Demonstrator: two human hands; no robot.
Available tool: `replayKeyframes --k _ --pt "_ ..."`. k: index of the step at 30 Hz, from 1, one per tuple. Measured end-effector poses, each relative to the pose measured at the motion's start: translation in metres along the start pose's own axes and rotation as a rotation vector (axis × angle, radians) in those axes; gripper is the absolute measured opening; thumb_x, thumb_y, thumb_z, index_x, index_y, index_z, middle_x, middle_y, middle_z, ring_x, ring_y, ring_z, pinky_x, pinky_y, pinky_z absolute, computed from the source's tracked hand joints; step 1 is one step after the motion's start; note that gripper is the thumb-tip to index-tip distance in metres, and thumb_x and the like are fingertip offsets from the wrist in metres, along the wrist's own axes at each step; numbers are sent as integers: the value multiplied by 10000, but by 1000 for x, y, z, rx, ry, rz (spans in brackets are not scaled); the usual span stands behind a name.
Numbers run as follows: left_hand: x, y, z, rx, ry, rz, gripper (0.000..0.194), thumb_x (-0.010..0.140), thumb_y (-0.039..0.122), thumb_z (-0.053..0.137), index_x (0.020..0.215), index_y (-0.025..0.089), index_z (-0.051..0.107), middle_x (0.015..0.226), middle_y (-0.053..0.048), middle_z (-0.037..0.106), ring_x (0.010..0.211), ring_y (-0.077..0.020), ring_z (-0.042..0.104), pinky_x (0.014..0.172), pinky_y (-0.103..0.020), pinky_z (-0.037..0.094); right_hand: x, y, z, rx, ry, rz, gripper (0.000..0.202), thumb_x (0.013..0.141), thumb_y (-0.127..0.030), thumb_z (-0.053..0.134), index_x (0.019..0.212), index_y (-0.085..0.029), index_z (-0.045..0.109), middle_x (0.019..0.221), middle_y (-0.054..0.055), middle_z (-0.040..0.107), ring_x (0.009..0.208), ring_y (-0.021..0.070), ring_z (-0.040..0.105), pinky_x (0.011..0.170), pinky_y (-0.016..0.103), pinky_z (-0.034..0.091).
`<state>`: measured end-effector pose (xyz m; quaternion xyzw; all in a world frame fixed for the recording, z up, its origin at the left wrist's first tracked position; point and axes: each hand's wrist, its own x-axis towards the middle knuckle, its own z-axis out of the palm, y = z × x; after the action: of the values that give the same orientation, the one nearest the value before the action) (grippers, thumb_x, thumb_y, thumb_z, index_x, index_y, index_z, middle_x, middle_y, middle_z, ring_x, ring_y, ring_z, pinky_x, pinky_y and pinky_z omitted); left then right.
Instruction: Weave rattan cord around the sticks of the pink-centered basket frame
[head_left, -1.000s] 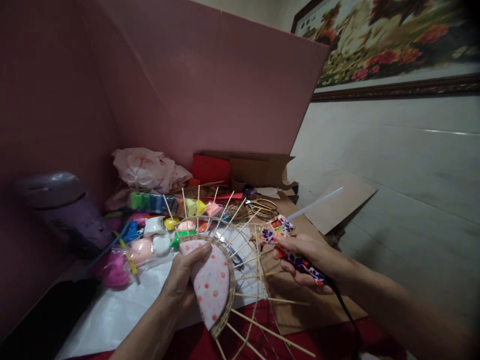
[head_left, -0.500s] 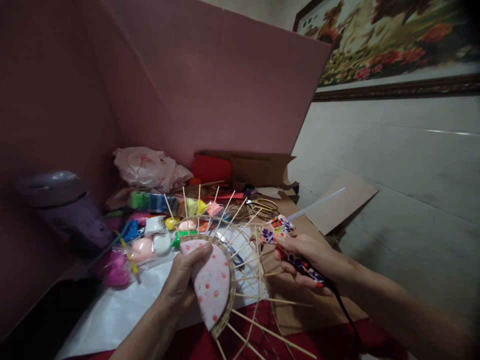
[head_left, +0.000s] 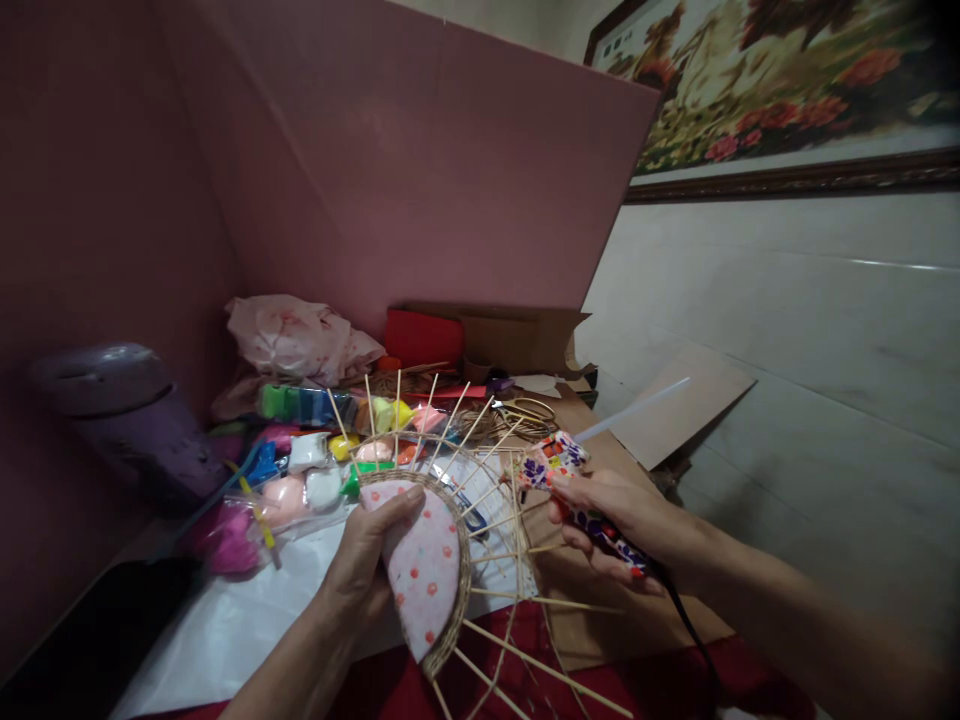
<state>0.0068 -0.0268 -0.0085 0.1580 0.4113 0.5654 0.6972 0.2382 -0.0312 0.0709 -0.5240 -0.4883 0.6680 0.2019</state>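
Note:
A pale pink half-round piece with red flower spots [head_left: 429, 575] is gripped at its straight left edge by my left hand [head_left: 371, 555], thumb on top. Twisted cord lines its curved rim, and thin wooden sticks [head_left: 536, 665] fan outward, with cord woven across some of them. My right hand [head_left: 611, 520] is wrapped round a flower-patterned glue gun [head_left: 555, 460]. A clear glue stick [head_left: 637, 408] juts from its back, and its nozzle end is close to the sticks on the right side. A black cable hangs below that hand.
Bagged coloured clay [head_left: 285, 495] lies left of the piece, near a purple bottle [head_left: 139, 430]. Gold-handled scissors [head_left: 529, 412] and cardboard [head_left: 600, 620] are at the right. A pink panel [head_left: 420, 150] stands behind; white sheeting [head_left: 247, 640] lies in front.

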Motion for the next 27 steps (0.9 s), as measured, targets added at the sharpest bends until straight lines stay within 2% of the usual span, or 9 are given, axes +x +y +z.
replayKeyframes --k 20,27 --pt "1 -1 -3 12 2 -14 90 644 106 666 712 104 607 626 -88 675 536 -213 642 558 -356 543 -4 -2 1 32 3 -3 365 851 -507 430 849 -157 532 561 -50 504 260 11 339 199 124 214" --pt "2 -2 -4 25 -15 4 90 648 110 669 711 99 606 628 -90 674 538 -207 640 553 -338 539 -4 -1 0 48 1 -36 327 852 -475 446 816 -159 521 574 -52 503 269 11 364 205 115 236"
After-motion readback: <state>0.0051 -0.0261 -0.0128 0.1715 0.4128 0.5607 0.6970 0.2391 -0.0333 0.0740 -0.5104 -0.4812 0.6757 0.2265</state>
